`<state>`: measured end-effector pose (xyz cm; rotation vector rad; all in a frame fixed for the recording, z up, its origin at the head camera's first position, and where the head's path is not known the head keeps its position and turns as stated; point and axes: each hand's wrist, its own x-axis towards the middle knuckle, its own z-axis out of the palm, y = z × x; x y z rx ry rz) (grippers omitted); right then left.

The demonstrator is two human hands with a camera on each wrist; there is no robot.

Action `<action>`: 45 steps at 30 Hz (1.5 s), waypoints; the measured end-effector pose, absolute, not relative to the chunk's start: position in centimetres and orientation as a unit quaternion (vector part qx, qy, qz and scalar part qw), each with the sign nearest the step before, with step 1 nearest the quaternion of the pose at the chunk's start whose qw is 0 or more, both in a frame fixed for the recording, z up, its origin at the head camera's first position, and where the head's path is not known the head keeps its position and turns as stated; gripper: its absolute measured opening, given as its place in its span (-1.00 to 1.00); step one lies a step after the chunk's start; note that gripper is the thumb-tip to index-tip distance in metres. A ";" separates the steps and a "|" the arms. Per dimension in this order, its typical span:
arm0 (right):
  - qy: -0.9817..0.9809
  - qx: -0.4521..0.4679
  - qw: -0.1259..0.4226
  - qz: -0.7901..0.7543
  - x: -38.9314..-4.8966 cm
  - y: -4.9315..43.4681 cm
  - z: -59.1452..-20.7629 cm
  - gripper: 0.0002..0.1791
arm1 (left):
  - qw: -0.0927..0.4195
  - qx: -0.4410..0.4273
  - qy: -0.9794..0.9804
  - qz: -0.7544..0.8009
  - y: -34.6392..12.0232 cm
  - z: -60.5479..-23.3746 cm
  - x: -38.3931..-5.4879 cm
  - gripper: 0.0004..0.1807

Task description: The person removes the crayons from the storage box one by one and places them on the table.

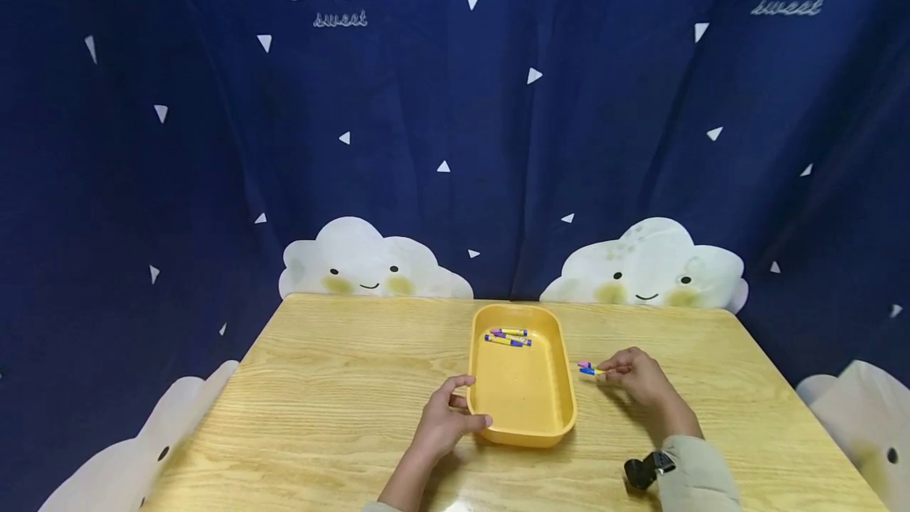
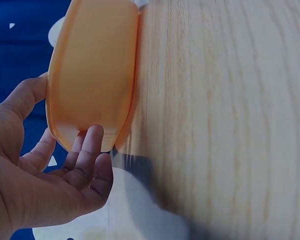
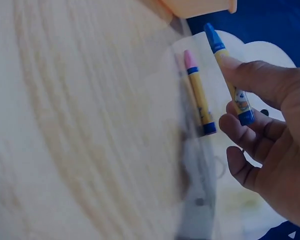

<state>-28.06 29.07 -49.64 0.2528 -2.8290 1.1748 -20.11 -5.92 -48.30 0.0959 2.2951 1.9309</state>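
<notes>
Between thumb and fingers, my right hand [image 1: 645, 382] pinches a blue crayon [image 3: 216, 41] with a yellow wrapper, just right of the yellow tray [image 1: 524, 401]. Beside it a pink crayon [image 3: 198, 95], also yellow-wrapped, lies on the table. My left hand [image 1: 441, 423] holds the tray at its near left corner, the thumb over the rim and the fingers against the outer wall. Several crayons [image 1: 503, 341], pink and purple-blue ones among them, lie together at the tray's far end.
The wooden table [image 1: 355, 385] carries the tray near its middle. Behind it hangs a dark blue curtain [image 1: 426, 101] with white clouds and triangles. A black wrist device [image 1: 643, 471] sits by my right sleeve [image 1: 697, 472].
</notes>
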 end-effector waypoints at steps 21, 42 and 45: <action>-0.928 0.103 0.040 0.356 -27.8 29.6 -49.7 -0.85 | 0.071 0.032 0.763 0.641 -5.9 -48.7 -20.2 -0.26; -0.846 0.163 -0.007 0.507 -32.5 22.0 -44.3 -0.66 | 0.067 0.027 0.763 0.643 -6.1 -48.9 -20.5 -0.27; -0.843 0.170 -0.008 0.511 -33.1 20.9 -44.4 -0.67 | 0.069 0.028 0.760 0.646 -6.0 -49.0 -20.5 -0.28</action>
